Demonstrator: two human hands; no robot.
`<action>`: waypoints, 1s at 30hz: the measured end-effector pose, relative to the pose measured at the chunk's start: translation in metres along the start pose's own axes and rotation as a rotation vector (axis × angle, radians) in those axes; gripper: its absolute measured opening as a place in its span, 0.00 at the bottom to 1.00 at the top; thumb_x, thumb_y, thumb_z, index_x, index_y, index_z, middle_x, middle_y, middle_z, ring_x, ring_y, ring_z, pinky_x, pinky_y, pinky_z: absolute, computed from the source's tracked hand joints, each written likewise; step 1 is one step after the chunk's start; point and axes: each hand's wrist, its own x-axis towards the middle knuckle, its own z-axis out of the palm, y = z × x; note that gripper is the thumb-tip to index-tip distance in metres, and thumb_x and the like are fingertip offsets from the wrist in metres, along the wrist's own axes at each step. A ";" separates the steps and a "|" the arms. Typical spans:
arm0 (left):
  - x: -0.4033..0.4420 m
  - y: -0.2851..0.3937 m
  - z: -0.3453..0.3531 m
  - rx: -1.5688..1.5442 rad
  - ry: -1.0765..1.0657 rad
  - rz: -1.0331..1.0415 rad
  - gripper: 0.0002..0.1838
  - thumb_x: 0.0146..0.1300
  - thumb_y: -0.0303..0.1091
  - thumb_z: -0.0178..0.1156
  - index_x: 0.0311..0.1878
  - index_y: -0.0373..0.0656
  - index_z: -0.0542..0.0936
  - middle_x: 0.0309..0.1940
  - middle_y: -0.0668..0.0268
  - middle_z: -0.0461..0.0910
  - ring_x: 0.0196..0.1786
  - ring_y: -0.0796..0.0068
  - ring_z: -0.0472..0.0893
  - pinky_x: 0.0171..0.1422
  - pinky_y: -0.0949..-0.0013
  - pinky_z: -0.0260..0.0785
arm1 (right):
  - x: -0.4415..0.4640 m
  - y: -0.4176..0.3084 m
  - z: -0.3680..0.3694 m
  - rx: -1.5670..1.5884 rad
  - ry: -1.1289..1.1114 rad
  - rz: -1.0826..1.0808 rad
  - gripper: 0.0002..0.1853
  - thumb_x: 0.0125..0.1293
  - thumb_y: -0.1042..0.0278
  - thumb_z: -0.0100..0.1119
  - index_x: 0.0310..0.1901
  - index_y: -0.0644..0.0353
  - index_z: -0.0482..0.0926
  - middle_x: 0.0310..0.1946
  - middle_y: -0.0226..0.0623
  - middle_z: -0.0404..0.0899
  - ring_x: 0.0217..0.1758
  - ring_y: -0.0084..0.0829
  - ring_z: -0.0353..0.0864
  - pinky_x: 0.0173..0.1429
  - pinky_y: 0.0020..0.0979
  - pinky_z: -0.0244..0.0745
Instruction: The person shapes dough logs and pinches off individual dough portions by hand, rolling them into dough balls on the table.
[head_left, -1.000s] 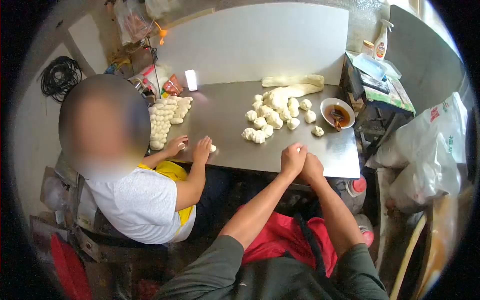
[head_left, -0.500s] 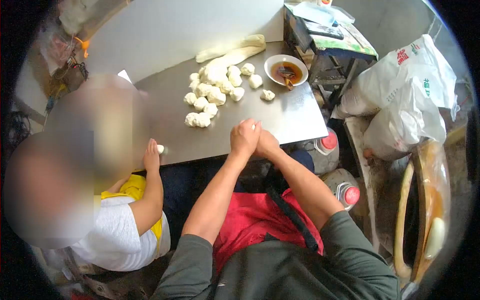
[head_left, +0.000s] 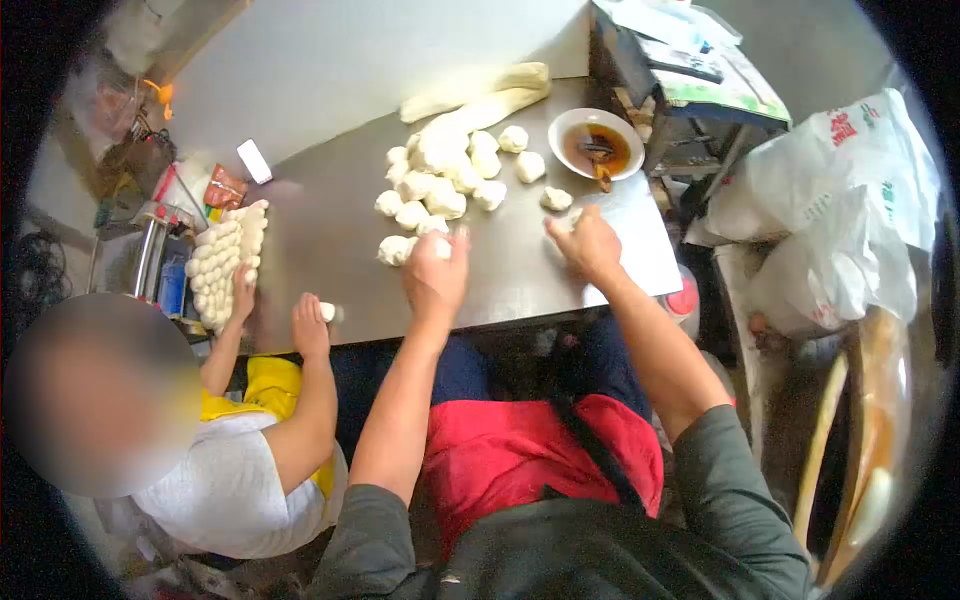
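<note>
Pale dough balls [head_left: 445,198] lie in a cluster on the metal table [head_left: 340,200], beside a long dough roll [head_left: 500,95]. My left hand [head_left: 436,278] is at the near edge of the cluster, its thumb and fingers closed around a dough piece [head_left: 442,246]. Farther right, my right hand [head_left: 592,248] pinches what looks like a small dough piece [head_left: 571,217], mostly hidden by the fingers. Just beyond that hand sits a single dough ball [head_left: 556,199].
A white bowl [head_left: 640,145] of brown liquid with a utensil stands at the back right. On the left, a co-worker's hand [head_left: 311,328] touches a small dough piece [head_left: 327,312], near rows of shaped dough [head_left: 225,262]. White sacks [head_left: 830,190] stand on the right.
My hands, clasped together before, have parted: the left moved left to the dough cluster, the right moved right. The view shifted, bringing the rows of shaped dough into sight.
</note>
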 end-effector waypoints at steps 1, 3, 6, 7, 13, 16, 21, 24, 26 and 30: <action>0.015 -0.014 -0.008 0.144 0.067 0.062 0.25 0.63 0.50 0.70 0.53 0.40 0.80 0.52 0.47 0.81 0.55 0.45 0.80 0.58 0.50 0.71 | 0.007 -0.003 0.002 -0.011 0.020 0.010 0.38 0.64 0.35 0.64 0.51 0.71 0.70 0.41 0.62 0.85 0.46 0.60 0.86 0.51 0.52 0.80; 0.026 -0.038 -0.008 0.416 0.231 0.161 0.38 0.59 0.50 0.73 0.68 0.42 0.71 0.68 0.46 0.69 0.71 0.42 0.68 0.70 0.45 0.64 | 0.017 -0.003 0.018 0.021 0.113 -0.069 0.33 0.67 0.40 0.63 0.52 0.66 0.70 0.41 0.61 0.84 0.44 0.59 0.86 0.49 0.53 0.80; 0.025 -0.097 0.011 0.644 0.054 0.091 0.44 0.57 0.51 0.74 0.73 0.44 0.67 0.74 0.46 0.63 0.76 0.40 0.60 0.75 0.41 0.60 | 0.023 -0.009 0.032 -0.033 0.148 -0.155 0.27 0.69 0.43 0.62 0.51 0.60 0.71 0.40 0.59 0.84 0.42 0.57 0.86 0.46 0.52 0.81; 0.036 -0.111 0.015 0.646 0.054 0.098 0.44 0.57 0.51 0.74 0.73 0.44 0.67 0.74 0.46 0.63 0.76 0.40 0.60 0.75 0.41 0.60 | 0.029 -0.012 0.035 -0.029 0.152 -0.151 0.27 0.69 0.43 0.62 0.51 0.60 0.71 0.40 0.59 0.84 0.42 0.57 0.86 0.46 0.52 0.81; 0.098 -0.173 0.001 0.445 -0.060 0.330 0.38 0.55 0.39 0.74 0.70 0.46 0.73 0.70 0.49 0.66 0.72 0.41 0.64 0.76 0.43 0.60 | 0.051 -0.002 0.052 -0.090 0.203 -0.277 0.17 0.72 0.50 0.60 0.44 0.56 0.72 0.35 0.52 0.83 0.33 0.52 0.86 0.35 0.52 0.80; 0.140 -0.207 -0.015 0.562 -0.155 0.250 0.40 0.59 0.37 0.71 0.75 0.49 0.67 0.73 0.47 0.62 0.73 0.37 0.64 0.76 0.45 0.62 | 0.054 0.004 0.054 -0.093 0.262 -0.324 0.14 0.71 0.53 0.60 0.41 0.55 0.72 0.32 0.49 0.81 0.28 0.51 0.85 0.31 0.50 0.80; 0.250 -0.157 -0.069 0.437 -1.060 0.004 0.40 0.52 0.35 0.73 0.71 0.43 0.75 0.70 0.51 0.75 0.71 0.54 0.74 0.75 0.57 0.66 | 0.054 0.010 0.062 -0.055 0.348 -0.400 0.12 0.71 0.55 0.61 0.42 0.54 0.73 0.30 0.45 0.78 0.26 0.49 0.84 0.27 0.47 0.79; 0.314 -0.065 -0.035 0.708 -0.894 -0.002 0.24 0.57 0.40 0.73 0.56 0.40 0.85 0.55 0.50 0.85 0.58 0.58 0.84 0.65 0.60 0.74 | 0.053 0.007 0.058 -0.054 0.309 -0.389 0.12 0.70 0.55 0.63 0.41 0.53 0.74 0.30 0.44 0.77 0.25 0.47 0.83 0.25 0.45 0.78; 0.345 -0.051 0.028 0.435 -0.587 0.298 0.25 0.60 0.42 0.72 0.58 0.40 0.83 0.54 0.50 0.85 0.56 0.56 0.85 0.61 0.60 0.76 | 0.055 0.007 0.057 -0.036 0.342 -0.423 0.14 0.68 0.55 0.66 0.38 0.53 0.73 0.30 0.42 0.76 0.24 0.45 0.83 0.25 0.44 0.77; 0.349 0.028 0.173 0.309 -0.457 0.566 0.40 0.61 0.36 0.70 0.77 0.48 0.66 0.74 0.55 0.70 0.74 0.52 0.70 0.75 0.53 0.66 | 0.058 0.006 0.061 -0.086 0.342 -0.402 0.17 0.66 0.52 0.69 0.35 0.55 0.72 0.30 0.41 0.76 0.25 0.42 0.83 0.24 0.41 0.77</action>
